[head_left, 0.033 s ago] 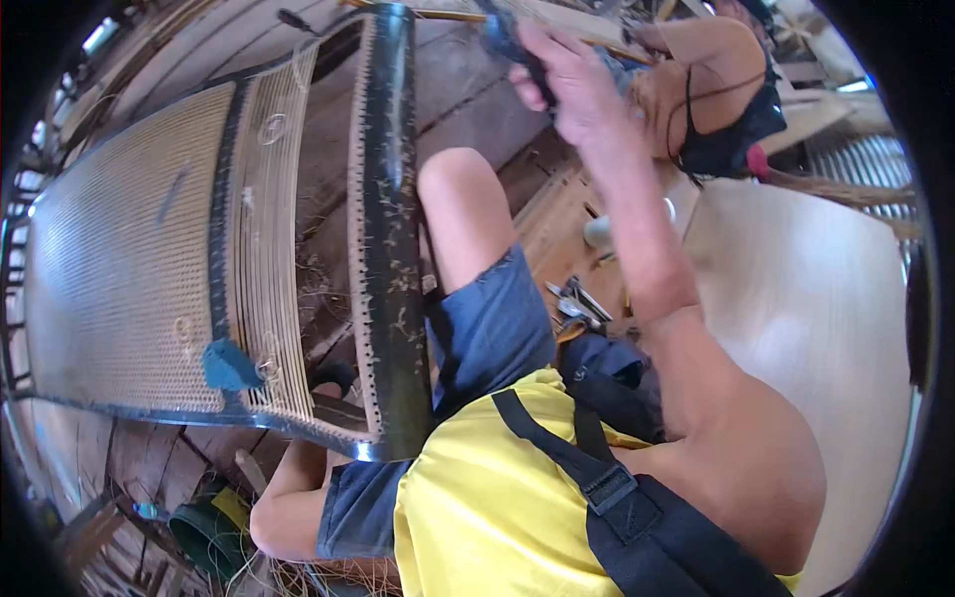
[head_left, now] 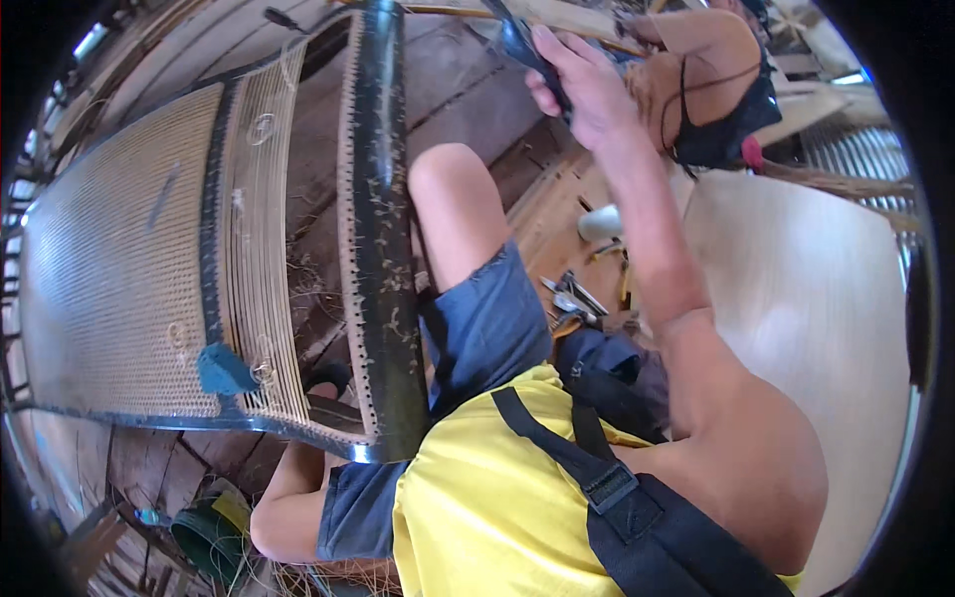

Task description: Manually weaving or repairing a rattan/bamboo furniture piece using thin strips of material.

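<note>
While the person (head_left: pixel 497 488) in the yellow top is sitting with legs bent, a black-framed cane panel (head_left: pixel 119 269) is filling the left side, its hole-lined rail (head_left: pixel 383 229) running just beside the raised knee. Parallel cane strands (head_left: pixel 261 229) are spanning the part next to the woven area. A smooth pale board (head_left: pixel 806 269) is lying at the right, and a co-worker (head_left: pixel 701 75) is sitting at the upper right. A dark green bucket (head_left: pixel 204 537) is standing near the folded leg. The right hand (head_left: pixel 597 95) is rising beyond the raised knee, its fingers gripping a dark tool (head_left: pixel 519 44); what the left is doing cannot be told, being out of sight. A small blue piece (head_left: pixel 227 369) is resting on the panel's lower part.
</note>
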The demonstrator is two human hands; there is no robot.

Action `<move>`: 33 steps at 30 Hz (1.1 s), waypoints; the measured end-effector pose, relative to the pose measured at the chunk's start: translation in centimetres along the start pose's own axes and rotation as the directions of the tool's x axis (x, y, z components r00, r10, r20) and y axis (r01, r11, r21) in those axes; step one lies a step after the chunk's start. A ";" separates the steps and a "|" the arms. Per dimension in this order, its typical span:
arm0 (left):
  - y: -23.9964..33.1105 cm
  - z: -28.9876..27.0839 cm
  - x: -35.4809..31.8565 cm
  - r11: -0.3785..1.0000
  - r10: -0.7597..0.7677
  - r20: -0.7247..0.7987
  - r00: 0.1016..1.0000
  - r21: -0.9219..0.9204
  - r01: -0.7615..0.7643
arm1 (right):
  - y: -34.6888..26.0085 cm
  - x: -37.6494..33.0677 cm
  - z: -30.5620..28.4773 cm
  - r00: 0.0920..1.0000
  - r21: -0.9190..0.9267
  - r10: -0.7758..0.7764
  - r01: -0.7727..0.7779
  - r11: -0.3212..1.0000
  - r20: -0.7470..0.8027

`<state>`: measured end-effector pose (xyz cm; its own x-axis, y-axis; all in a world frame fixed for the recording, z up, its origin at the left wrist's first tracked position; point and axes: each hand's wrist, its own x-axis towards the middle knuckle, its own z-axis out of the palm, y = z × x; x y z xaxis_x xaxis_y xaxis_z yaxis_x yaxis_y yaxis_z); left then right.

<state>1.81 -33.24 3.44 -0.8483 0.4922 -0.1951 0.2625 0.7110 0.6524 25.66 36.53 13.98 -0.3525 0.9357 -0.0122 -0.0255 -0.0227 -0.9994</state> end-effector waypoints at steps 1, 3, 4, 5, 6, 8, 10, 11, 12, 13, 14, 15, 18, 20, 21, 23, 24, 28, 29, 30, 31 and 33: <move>-0.9 -0.6 0.3 1.000 -0.010 -0.003 1.000 0.011 0.010 | 0.7 -1.3 -2.8 0.999 -0.149 0.038 -0.043 0.988 -0.037; -2.6 -2.0 0.6 0.999 -0.036 -0.039 0.999 0.036 0.037 | 3.7 -4.3 -6.8 0.977 -0.402 0.147 -0.198 0.894 -0.153; -3.4 -2.6 0.8 0.998 -0.050 -0.065 0.997 0.046 0.053 | 5.8 -6.2 -8.5 0.948 -0.500 0.209 -0.306 0.810 -0.240; -4.1 -2.8 1.1 0.997 -0.064 -0.084 0.994 0.046 0.068 | 8.2 -8.3 -10.9 0.936 -0.554 0.231 -0.344 0.758 -0.265; -4.7 -3.1 1.2 0.995 -0.079 -0.108 0.991 0.049 0.084 | 11.1 -10.5 -13.3 0.924 -0.600 0.254 -0.379 0.704 -0.286; -5.3 -4.0 1.3 0.991 -0.108 -0.169 0.980 0.059 0.120 | 16.9 -14.8 -16.6 0.963 -0.853 0.104 -0.268 0.448 -0.248; -5.5 -5.0 1.3 0.985 -0.138 -0.244 0.960 0.070 0.160 | 20.0 -18.1 -17.5 0.951 -0.903 0.058 -0.306 0.301 -0.303; -5.5 -5.3 1.4 0.981 -0.153 -0.276 0.949 0.070 0.179 | 21.3 -19.2 -18.9 0.949 -0.903 0.056 -0.311 0.297 -0.309; -5.4 -5.5 1.5 0.978 -0.165 -0.310 0.936 0.072 0.196 | 22.6 -20.1 -20.5 0.939 -0.901 0.094 -0.344 0.264 -0.331; -5.3 -6.0 1.5 0.974 -0.178 -0.345 0.921 0.074 0.216 | 23.3 -20.9 -21.4 0.927 -0.898 0.134 -0.374 0.231 -0.351; -5.2 -6.3 1.5 0.969 -0.192 -0.378 0.906 0.075 0.237 | 23.9 -21.6 -22.3 0.925 -0.897 0.135 -0.378 0.228 -0.356; -5.0 -6.5 1.5 0.963 -0.206 -0.413 0.887 0.074 0.259 | 24.4 -22.0 -22.8 0.914 -0.866 0.124 -0.406 0.291 -0.386; -0.6 -6.1 2.8 0.919 -0.382 -0.384 0.841 -0.058 0.391 | 27.8 -22.9 -26.1 0.923 -0.880 0.099 -0.384 0.279 -0.371; 3.8 -4.5 3.6 0.842 -0.540 -0.335 0.773 -0.186 0.507 | 28.7 -22.3 -26.4 0.953 -0.927 0.096 -0.301 0.224 -0.286; 5.8 -4.1 3.7 0.822 -0.567 -0.344 0.749 -0.187 0.537 | 27.8 -22.2 -24.7 0.978 -0.984 0.121 -0.174 0.043 -0.168; 5.2 -4.0 3.8 0.835 -0.547 -0.333 0.768 -0.286 0.470 | 27.9 -23.2 -26.1 0.935 -0.983 0.309 -0.183 -0.007 -0.176; 2.8 -3.7 4.1 0.855 -0.489 -0.348 0.800 -0.374 0.359 | 25.9 -21.5 -24.4 0.873 -0.975 0.436 -0.174 -0.138 -0.218; 0.1 -2.2 2.9 0.826 -0.483 -0.395 0.782 -0.503 0.255 | 19.3 -17.4 -17.2 0.969 -0.952 -0.053 -0.224 0.208 -0.240; -0.2 -1.8 2.9 0.809 -0.489 -0.401 0.775 -0.542 0.229 | 17.6 -15.3 -15.2 0.963 -0.917 -0.095 -0.205 0.343 -0.251; -0.5 -1.7 2.7 0.795 -0.491 -0.406 0.771 -0.571 0.206 | 15.4 -12.9 -11.6 0.970 -0.855 -0.096 -0.147 0.497 -0.222; -0.7 -1.9 2.4 0.785 -0.490 -0.394 0.778 -0.587 0.197 | 13.3 -10.3 -7.5 0.985 -0.744 -0.156 0.053 0.666 -0.068; -0.4 -1.6 2.4 0.762 -0.485 -0.370 0.792 -0.623 0.176 | 7.8 -7.8 3.1 0.976 -0.601 -0.202 0.207 0.772 0.076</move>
<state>-1.09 -33.08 3.86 -0.9697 -0.1406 -0.1998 -0.2352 0.3157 0.9192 25.33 27.93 6.37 -0.4105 0.8914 0.1923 0.4700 0.3875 -0.7930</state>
